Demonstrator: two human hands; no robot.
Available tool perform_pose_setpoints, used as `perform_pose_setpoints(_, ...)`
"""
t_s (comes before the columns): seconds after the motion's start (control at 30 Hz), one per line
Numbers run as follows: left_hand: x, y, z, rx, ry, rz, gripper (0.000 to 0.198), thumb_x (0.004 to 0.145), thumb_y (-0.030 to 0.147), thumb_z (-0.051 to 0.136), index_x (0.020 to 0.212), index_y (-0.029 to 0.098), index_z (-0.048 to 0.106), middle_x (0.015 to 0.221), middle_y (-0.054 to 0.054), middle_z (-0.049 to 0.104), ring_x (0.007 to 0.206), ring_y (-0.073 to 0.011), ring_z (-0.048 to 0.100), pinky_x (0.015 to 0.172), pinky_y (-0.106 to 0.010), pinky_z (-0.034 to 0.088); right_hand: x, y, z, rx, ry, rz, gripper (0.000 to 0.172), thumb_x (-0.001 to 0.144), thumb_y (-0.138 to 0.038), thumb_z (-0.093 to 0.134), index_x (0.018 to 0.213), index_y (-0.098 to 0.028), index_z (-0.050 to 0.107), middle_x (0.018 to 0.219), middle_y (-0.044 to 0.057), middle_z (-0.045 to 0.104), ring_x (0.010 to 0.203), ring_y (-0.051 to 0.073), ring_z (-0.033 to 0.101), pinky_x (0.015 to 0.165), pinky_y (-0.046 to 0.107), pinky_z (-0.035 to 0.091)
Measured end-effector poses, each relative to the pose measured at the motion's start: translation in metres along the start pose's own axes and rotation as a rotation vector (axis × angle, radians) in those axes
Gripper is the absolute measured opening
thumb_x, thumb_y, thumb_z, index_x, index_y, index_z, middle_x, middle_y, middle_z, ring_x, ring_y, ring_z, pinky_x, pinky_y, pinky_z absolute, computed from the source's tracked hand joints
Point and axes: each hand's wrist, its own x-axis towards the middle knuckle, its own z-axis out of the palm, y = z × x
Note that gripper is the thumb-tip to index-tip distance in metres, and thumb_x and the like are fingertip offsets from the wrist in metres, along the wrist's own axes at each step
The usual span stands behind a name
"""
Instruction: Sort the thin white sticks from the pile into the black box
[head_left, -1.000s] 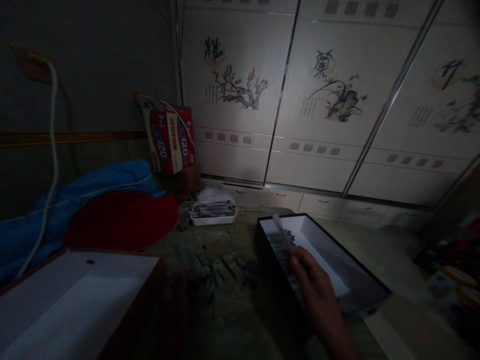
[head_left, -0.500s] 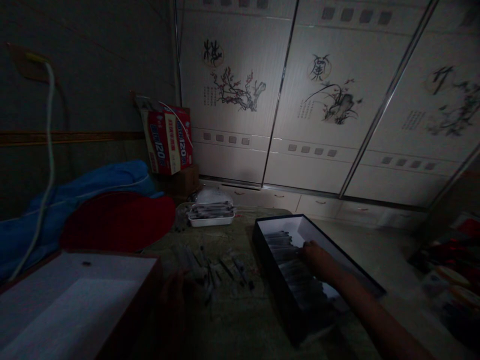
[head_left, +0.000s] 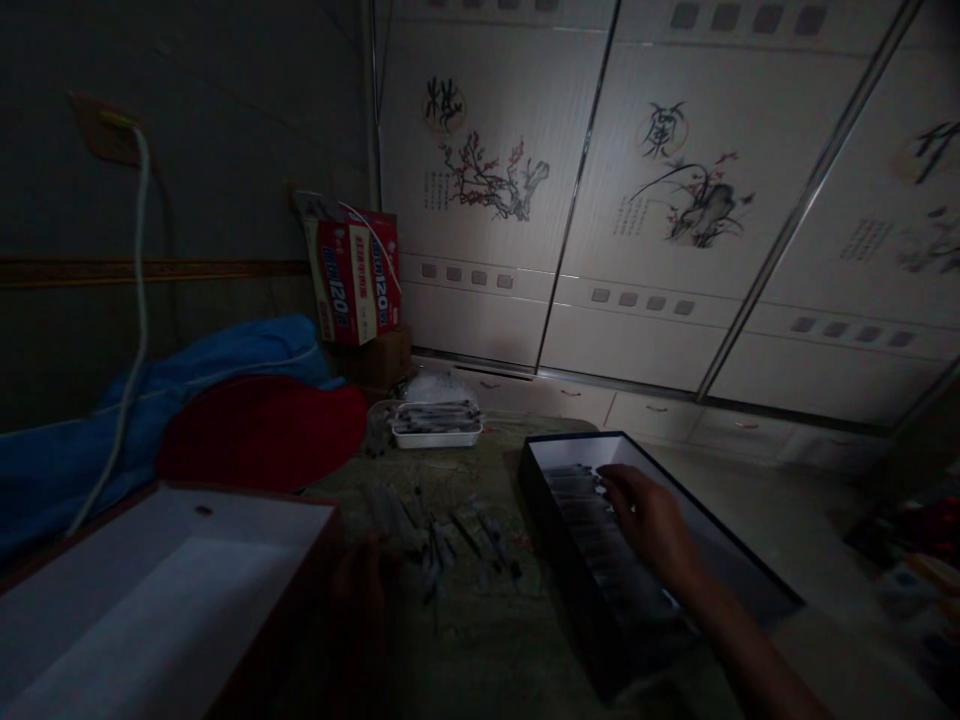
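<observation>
The room is dim. My right hand (head_left: pixel 651 520) reaches into a black box (head_left: pixel 757 575) with a white inside and lies palm down, fingers spread, on a row of thin grey sticks (head_left: pixel 592 520) packed along the box's left side. My left hand (head_left: pixel 360 590) is a dark shape at the near edge of the table, beside a scatter of loose sticks (head_left: pixel 442 540); its fingers cannot be made out.
A large open red box (head_left: pixel 150 600) with a white inside fills the near left. Behind it lie a red round lid (head_left: pixel 262 430) and blue cloth (head_left: pixel 150 400). A white tray (head_left: pixel 437 425) of sticks stands at the back, near a red carton (head_left: pixel 352 275). Painted cabinet doors (head_left: pixel 637 200) rise behind.
A second ago my right hand held a stick above the box. It then reached deep into the box, and now rests flat on the row of sticks without it.
</observation>
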Motion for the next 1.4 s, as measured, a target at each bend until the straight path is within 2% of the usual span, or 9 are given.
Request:
perform_pose_setpoints(0.1,0.007,-0.006,-0.002,0.008,0.043,-0.040,0.032,0.085,0.043,0.048,0.087,0.015,0.064,0.083,-0.004,0.066,0.076,-0.0185,0.061,0.072,-0.035,0.049,-0.015,-0.050,-0.003,0.341,0.153,-0.027,0.028,0.090,-0.031,0.042,0.102,-0.019,0.063,0.099,0.008,0.067,0.088,0.020,0.063,0.077,0.030,0.047)
perform_pose_setpoints(0.23,0.009,-0.008,-0.005,0.032,0.089,-0.045,0.034,0.081,0.045,0.046,0.081,0.016,0.064,0.077,-0.007,0.067,0.077,-0.0243,0.061,0.075,-0.037,0.048,-0.034,-0.118,0.029,0.554,-0.051,-0.062,0.020,0.085,-0.021,0.045,0.087,-0.019,0.065,0.080,0.003,0.067,0.071,0.015,0.062,0.062,0.023,0.045)
perform_pose_setpoints(0.33,0.009,-0.009,-0.007,0.075,0.111,-0.021,0.031,0.079,0.043,0.045,0.079,0.017,0.062,0.082,-0.009,0.067,0.082,-0.0265,0.061,0.081,-0.040,0.046,-0.042,-0.149,0.073,0.522,-0.080,-0.064,0.017,0.074,-0.011,0.048,0.075,-0.020,0.063,0.073,0.003,0.064,0.067,0.016,0.059,0.059,0.024,0.042)
perform_pose_setpoints(0.43,0.009,-0.012,-0.008,0.086,0.137,0.032,0.028,0.079,0.042,0.045,0.077,0.019,0.062,0.083,-0.010,0.068,0.088,-0.0275,0.061,0.085,-0.040,0.045,-0.046,-0.168,0.109,0.487,-0.093,-0.089,0.029,0.068,-0.006,0.049,0.089,-0.018,0.064,0.088,0.007,0.065,0.082,0.020,0.060,0.070,0.029,0.045)
perform_pose_setpoints(0.67,0.011,-0.015,-0.006,0.080,0.127,-0.005,0.031,0.080,0.043,0.041,0.081,0.019,0.059,0.088,-0.011,0.067,0.086,-0.0266,0.062,0.086,-0.039,0.045,-0.045,-0.210,0.137,0.222,-0.094,-0.173,0.021,0.070,-0.009,0.054,0.085,-0.019,0.065,0.090,0.011,0.062,0.087,0.026,0.057,0.075,0.038,0.043)
perform_pose_setpoints(0.93,0.012,-0.020,-0.004,0.085,0.100,0.031,0.029,0.075,0.044,0.046,0.080,0.018,0.059,0.093,-0.013,0.066,0.095,-0.0289,0.059,0.090,-0.041,0.043,-0.045,-0.201,0.142,0.131,-0.055,-0.108,0.025,0.073,-0.003,0.052,0.088,-0.018,0.065,0.089,0.011,0.064,0.084,0.026,0.058,0.075,0.039,0.044)
perform_pose_setpoints(1.2,-0.002,-0.013,0.012,-0.023,-0.291,-0.012,0.031,0.067,0.043,0.060,0.082,0.016,0.064,0.066,-0.004,0.066,0.059,-0.0204,0.061,0.057,-0.031,0.048,-0.053,-0.175,0.130,0.386,0.092,-0.035,0.012,0.084,-0.019,0.049,0.092,-0.019,0.058,0.092,0.010,0.061,0.086,0.023,0.057,0.076,0.035,0.046)
perform_pose_setpoints(1.3,-0.004,-0.008,0.013,-0.047,-0.392,0.007,0.026,0.069,0.039,0.060,0.077,0.016,0.067,0.070,-0.004,0.069,0.066,-0.0208,0.064,0.062,-0.029,0.048,-0.049,-0.174,0.123,0.381,0.013,-0.041,0.013,0.088,-0.022,0.046,0.085,-0.020,0.059,0.086,0.007,0.062,0.080,0.019,0.058,0.071,0.029,0.045)
perform_pose_setpoints(1.4,-0.002,-0.004,0.010,-0.066,-0.358,0.001,0.028,0.074,0.043,0.053,0.070,0.018,0.064,0.055,0.000,0.062,0.052,-0.0161,0.058,0.055,-0.027,0.046,-0.036,-0.166,0.116,0.214,-0.099,0.049,0.019,0.089,-0.019,0.044,0.083,-0.020,0.062,0.088,0.007,0.063,0.083,0.018,0.058,0.072,0.026,0.042)
